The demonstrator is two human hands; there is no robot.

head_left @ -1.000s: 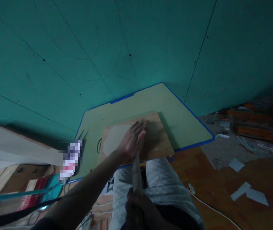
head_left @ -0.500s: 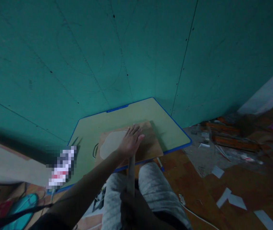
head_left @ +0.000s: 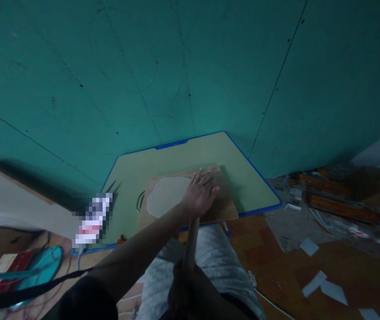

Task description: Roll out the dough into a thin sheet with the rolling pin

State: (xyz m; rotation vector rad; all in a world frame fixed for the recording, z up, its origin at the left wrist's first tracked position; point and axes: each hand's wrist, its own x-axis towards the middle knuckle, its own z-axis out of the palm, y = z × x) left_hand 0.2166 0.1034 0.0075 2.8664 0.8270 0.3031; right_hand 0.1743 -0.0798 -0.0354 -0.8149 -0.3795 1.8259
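Observation:
A thin, pale, rounded sheet that looks like rolled-out dough lies on the left part of a wooden cutting board, which has a metal handle on its left side. My left hand is over the middle of the board, at the sheet's right edge, fingers stretched out flat. Its palm rests over the far end of a wooden rolling pin, so that end is hidden. Low in the picture and in shadow, my right hand is wrapped round the near end of the rolling pin.
Under the board is a pale low table with a blue rim, against a green wall. A knife tip and a pixelated packet are at its left. Paper scraps, wood pieces and a white cable lie on the floor at right.
The camera view has shifted, so the table and board appear farther right. The rolling pin looks slightly more tilted. My left hand stays at nearly the same spot on the board.

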